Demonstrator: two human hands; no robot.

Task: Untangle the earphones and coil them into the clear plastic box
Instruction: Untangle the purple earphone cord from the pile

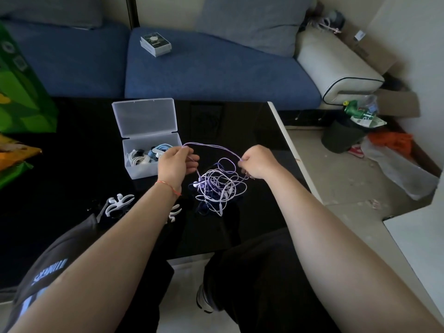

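Hands — left [176, 162], right [257, 162] — pinching purple earphones [219, 186], tangle dangling between

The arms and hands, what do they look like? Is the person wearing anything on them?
Both forearms are bare, with no sleeves reaching them. The left hand has a thin orange-red string bracelet around its wrist. The right hand wears nothing: no ring, watch or glove shows. A dark grey top with pale blue lettering shows near the left arm.

Green bag [21, 92] cut off left.
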